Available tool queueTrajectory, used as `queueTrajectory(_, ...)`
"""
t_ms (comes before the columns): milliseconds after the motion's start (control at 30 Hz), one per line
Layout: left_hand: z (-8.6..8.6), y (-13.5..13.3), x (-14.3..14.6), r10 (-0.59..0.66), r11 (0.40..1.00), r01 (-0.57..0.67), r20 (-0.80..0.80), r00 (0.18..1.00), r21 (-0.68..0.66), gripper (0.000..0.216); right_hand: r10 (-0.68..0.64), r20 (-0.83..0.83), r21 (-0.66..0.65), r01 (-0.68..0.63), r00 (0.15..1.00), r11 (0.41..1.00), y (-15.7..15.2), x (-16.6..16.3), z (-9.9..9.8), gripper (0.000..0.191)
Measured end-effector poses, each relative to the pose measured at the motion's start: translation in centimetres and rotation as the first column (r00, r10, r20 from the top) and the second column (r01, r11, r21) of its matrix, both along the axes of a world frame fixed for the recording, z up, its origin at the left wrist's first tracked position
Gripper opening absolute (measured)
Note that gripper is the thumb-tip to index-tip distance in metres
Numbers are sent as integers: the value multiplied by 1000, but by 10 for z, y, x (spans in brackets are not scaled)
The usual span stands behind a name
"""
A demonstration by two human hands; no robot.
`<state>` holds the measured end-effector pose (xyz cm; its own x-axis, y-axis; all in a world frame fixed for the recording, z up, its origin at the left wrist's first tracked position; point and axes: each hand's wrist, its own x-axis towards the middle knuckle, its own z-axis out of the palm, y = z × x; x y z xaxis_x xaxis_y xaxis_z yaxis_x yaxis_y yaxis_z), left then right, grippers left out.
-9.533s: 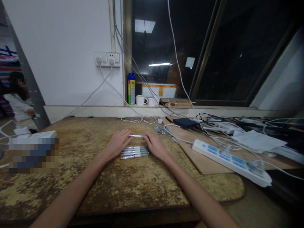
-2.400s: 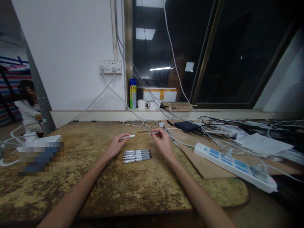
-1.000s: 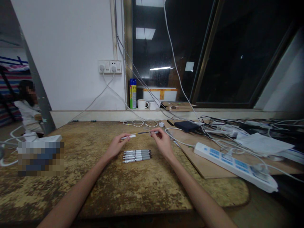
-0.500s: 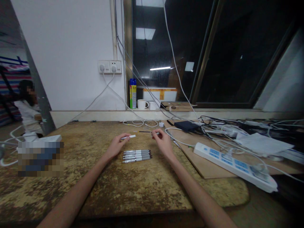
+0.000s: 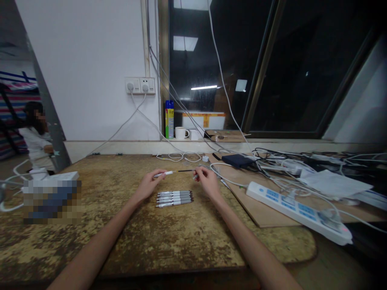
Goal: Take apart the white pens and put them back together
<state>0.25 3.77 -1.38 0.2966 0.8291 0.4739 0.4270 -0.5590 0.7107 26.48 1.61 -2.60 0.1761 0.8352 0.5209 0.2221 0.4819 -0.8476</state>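
Above the row of pens, my left hand [image 5: 150, 182] is closed on a white pen barrel [image 5: 168, 172], its end pointing right. Opposite it, my right hand [image 5: 206, 180] pinches a thin dark pen refill [image 5: 185, 170] that points left. The refill's tip lines up with the barrel's end; I cannot tell whether it has entered. A small greyish piece, too small to name, also shows at my right fingertips. Several white and grey pens [image 5: 174, 198] lie side by side on the table between my forearms.
The worn wooden table [image 5: 169, 241] carries a white power strip [image 5: 299, 211] on a brown board [image 5: 272, 217] at right. Tangled cables, a black box [image 5: 238, 160] and papers lie behind. A mug [image 5: 180, 133] and spray can [image 5: 169, 119] stand on the sill. A person [image 5: 36, 135] is at far left.
The refill has come down from above the barrel to the level of its end, and less of its length shows. My left hand has hardly moved.
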Motion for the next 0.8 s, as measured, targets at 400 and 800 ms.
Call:
queueTrajectory(400,2,-2,3,-32,999,33,21,999,-14,43,-58,-5,-65,57,998,996,2,3,-3,52)
queueTrajectory(800,3,-3,3,-33,999,34,33,999,-30,44,-79,-7,-72,78,997,994,2,5,-1,51)
